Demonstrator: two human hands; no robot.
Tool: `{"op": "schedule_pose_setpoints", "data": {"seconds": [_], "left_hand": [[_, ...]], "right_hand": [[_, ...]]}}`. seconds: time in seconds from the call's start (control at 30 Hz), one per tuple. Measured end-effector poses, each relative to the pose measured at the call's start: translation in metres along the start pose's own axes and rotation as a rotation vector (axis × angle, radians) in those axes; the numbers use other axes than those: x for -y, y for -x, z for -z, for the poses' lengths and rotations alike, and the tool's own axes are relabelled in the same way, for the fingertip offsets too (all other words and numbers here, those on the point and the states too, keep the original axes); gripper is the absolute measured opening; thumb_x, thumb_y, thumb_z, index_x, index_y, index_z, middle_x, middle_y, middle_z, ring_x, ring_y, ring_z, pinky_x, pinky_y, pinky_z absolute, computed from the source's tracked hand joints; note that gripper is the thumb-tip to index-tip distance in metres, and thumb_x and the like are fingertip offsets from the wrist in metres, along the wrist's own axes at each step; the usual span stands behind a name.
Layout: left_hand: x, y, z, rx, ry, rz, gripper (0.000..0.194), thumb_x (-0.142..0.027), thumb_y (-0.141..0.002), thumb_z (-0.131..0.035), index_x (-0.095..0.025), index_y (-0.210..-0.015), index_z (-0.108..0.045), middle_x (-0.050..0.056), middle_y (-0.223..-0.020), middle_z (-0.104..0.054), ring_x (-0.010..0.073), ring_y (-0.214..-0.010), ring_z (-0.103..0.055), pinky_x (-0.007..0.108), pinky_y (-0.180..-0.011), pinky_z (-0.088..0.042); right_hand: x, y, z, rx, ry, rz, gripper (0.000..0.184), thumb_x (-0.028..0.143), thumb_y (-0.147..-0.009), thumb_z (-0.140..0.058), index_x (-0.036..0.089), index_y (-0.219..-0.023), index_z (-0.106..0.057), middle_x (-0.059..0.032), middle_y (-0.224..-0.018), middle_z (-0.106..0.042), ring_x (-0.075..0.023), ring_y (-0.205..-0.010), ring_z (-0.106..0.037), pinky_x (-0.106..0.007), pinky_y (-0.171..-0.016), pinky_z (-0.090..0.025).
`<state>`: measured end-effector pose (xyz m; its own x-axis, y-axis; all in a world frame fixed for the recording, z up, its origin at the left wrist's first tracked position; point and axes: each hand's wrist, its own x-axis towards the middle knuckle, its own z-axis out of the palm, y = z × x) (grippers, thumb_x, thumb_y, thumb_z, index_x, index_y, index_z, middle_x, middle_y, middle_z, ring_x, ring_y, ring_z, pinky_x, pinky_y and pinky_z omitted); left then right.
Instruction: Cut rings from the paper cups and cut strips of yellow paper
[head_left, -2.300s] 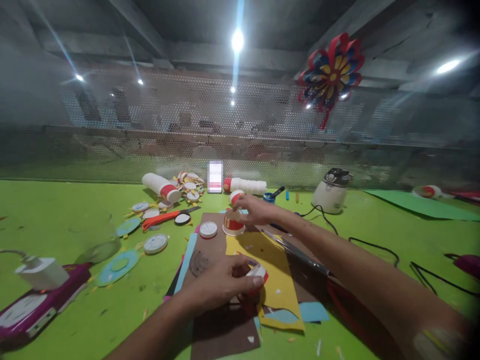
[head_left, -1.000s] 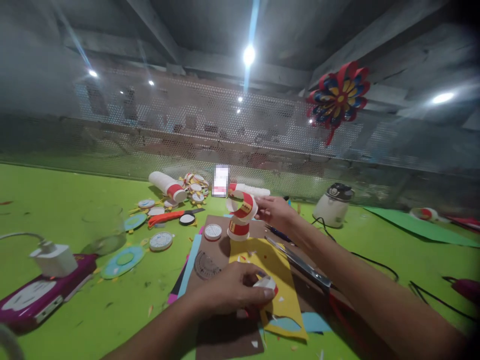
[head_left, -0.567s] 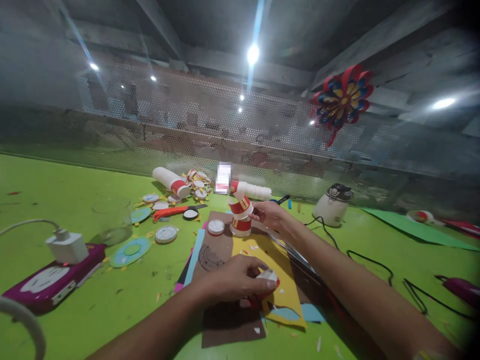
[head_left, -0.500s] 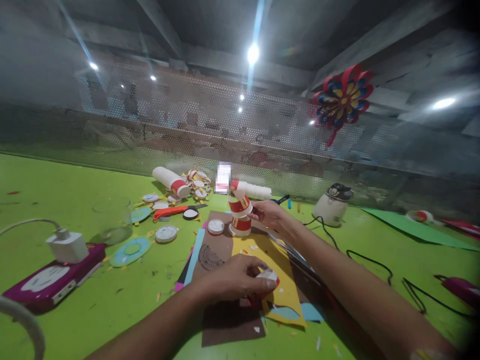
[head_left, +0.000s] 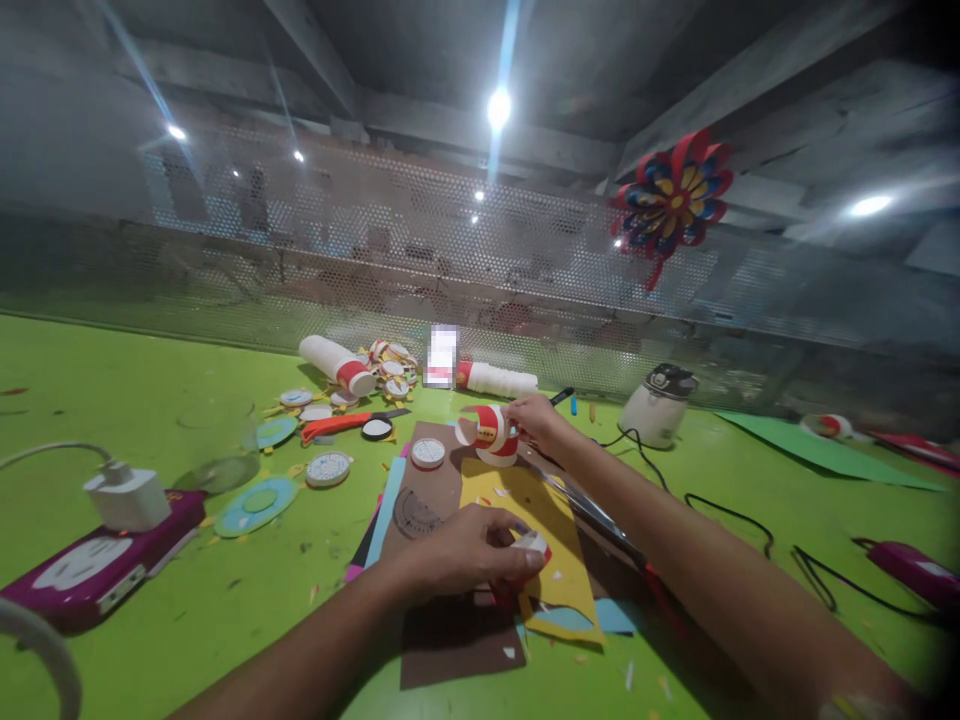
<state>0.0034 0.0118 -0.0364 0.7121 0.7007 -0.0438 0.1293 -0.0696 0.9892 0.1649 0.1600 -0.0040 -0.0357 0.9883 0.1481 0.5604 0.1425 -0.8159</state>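
Observation:
My right hand (head_left: pixel 534 420) is stretched out over the far end of the yellow sheet (head_left: pixel 534 520) and is closed on a red-and-white paper cup (head_left: pixel 487 432), tipped on its side with its mouth to the left. Nearer to me, my left hand (head_left: pixel 469 548) pinches a small red-and-white cup piece (head_left: pixel 531 548) against the yellow sheet. Both lie over a brown sheet (head_left: pixel 442 640). A pair of scissors (head_left: pixel 592 510) lies under my right forearm.
On the green table (head_left: pixel 135 400): a clear glass (head_left: pixel 217 445), a purple device with a white charger (head_left: pixel 112 495), cut paper discs (head_left: pixel 259 498), orange scissors (head_left: pixel 337 425), stacked cups (head_left: pixel 337 365), a white pot (head_left: pixel 658 405), black cables (head_left: pixel 742 520), a protractor (head_left: pixel 416 515). A mesh wall stands behind.
My right hand lifted a cup off the one standing at the far end of the sheet, then tipped it sideways and lowered it. My left hand stayed on its cup piece.

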Motion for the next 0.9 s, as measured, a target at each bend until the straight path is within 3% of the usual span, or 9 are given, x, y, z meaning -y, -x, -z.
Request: {"op": "schedule_pose_setpoints", "data": {"seconds": [0.13, 0.27, 0.33, 0.4, 0.5, 0.6, 0.73, 0.8, 0.9], "left_hand": [[0.001, 0.0, 0.0, 0.002, -0.009, 0.007, 0.044, -0.056, -0.073, -0.063, -0.014, -0.089, -0.062, 0.002, -0.074, -0.057, 0.0128, -0.065, -0.051, 0.026, -0.06, -0.039], [0.002, -0.001, 0.0, 0.009, -0.002, -0.005, 0.043, -0.054, -0.074, -0.063, -0.014, -0.089, -0.062, 0.001, -0.074, -0.057, 0.0124, -0.065, -0.05, 0.025, -0.059, -0.039], [0.002, 0.0, 0.001, 0.023, -0.001, -0.019, 0.042, -0.053, -0.074, -0.063, -0.014, -0.091, -0.063, 0.002, -0.075, -0.058, 0.0126, -0.065, -0.05, 0.025, -0.06, -0.039], [0.0, 0.001, 0.001, 0.025, -0.038, -0.046, 0.042, -0.052, -0.075, -0.062, -0.014, -0.093, -0.064, 0.003, -0.079, -0.06, 0.0135, -0.067, -0.051, 0.025, -0.061, -0.039], [-0.004, 0.002, 0.002, 0.0, -0.134, -0.077, 0.044, -0.051, -0.075, -0.062, -0.013, -0.095, -0.065, 0.006, -0.086, -0.062, 0.0161, -0.074, -0.052, 0.027, -0.066, -0.04], [-0.006, 0.001, 0.003, 0.0, -0.168, -0.078, 0.043, -0.05, -0.076, -0.061, -0.012, -0.094, -0.066, 0.006, -0.086, -0.061, 0.0167, -0.076, -0.052, 0.026, -0.066, -0.04], [-0.003, 0.001, 0.003, 0.02, -0.171, -0.077, 0.044, -0.054, -0.076, -0.06, -0.011, -0.086, -0.066, 0.003, -0.075, -0.059, 0.0132, -0.065, -0.048, 0.024, -0.058, -0.036], [-0.001, 0.001, 0.002, 0.012, -0.151, -0.071, 0.046, -0.055, -0.075, -0.061, -0.012, -0.089, -0.066, 0.003, -0.076, -0.06, 0.0127, -0.064, -0.049, 0.024, -0.057, -0.036], [0.002, 0.001, 0.001, 0.003, -0.099, -0.048, 0.048, -0.055, -0.073, -0.062, -0.013, -0.096, -0.066, 0.005, -0.082, -0.063, 0.0139, -0.068, -0.051, 0.025, -0.061, -0.039]], "right_hand": [[-0.004, 0.008, 0.005, -0.041, 0.287, 0.063, 0.029, 0.029, -0.09, -0.058, 0.016, -0.117, -0.057, -0.0073, -0.118, -0.06, -0.0221, -0.096, -0.062, -0.041, -0.079, -0.053], [0.006, 0.034, 0.008, -0.064, 0.527, 0.285, 0.03, 0.029, -0.092, -0.056, 0.018, -0.119, -0.055, -0.0083, -0.123, -0.057, -0.0233, -0.103, -0.059, -0.045, -0.085, -0.05], [0.019, 0.052, 0.009, 0.022, 0.616, 0.472, 0.034, 0.028, -0.09, -0.057, 0.02, -0.123, -0.053, -0.009, -0.131, -0.051, -0.0266, -0.113, -0.053, -0.05, -0.092, -0.044], [0.036, 0.068, 0.007, 0.216, 0.691, 0.676, 0.047, 0.02, -0.083, -0.065, 0.023, -0.127, -0.051, -0.0074, -0.138, -0.045, -0.0306, -0.124, -0.042, -0.052, -0.097, -0.039], [0.057, 0.082, -0.003, 0.415, 0.784, 0.824, 0.071, 0.009, -0.065, -0.074, 0.039, -0.125, -0.053, -0.002, -0.145, -0.041, -0.0324, -0.125, -0.038, -0.048, -0.095, -0.038], [0.063, 0.081, -0.022, 0.418, 0.849, 0.8, 0.059, 0.022, -0.07, -0.074, 0.03, -0.125, -0.054, -0.0096, -0.138, -0.047, -0.0353, -0.116, -0.046, -0.053, -0.088, -0.042], [0.053, 0.071, -0.037, 0.322, 0.811, 0.698, 0.029, 0.026, -0.09, -0.058, 0.019, -0.118, -0.056, -0.0082, -0.127, -0.054, -0.0252, -0.109, -0.055, -0.048, -0.09, -0.046], [0.05, 0.063, -0.032, 0.282, 0.721, 0.633, 0.025, 0.027, -0.091, -0.056, 0.019, -0.115, -0.058, -0.008, -0.125, -0.056, -0.0238, -0.108, -0.057, -0.047, -0.09, -0.047], [0.052, 0.045, -0.009, 0.238, 0.517, 0.487, 0.024, 0.027, -0.092, -0.056, 0.018, -0.114, -0.059, -0.0076, -0.121, -0.059, -0.0222, -0.103, -0.06, -0.044, -0.086, -0.05]]}}
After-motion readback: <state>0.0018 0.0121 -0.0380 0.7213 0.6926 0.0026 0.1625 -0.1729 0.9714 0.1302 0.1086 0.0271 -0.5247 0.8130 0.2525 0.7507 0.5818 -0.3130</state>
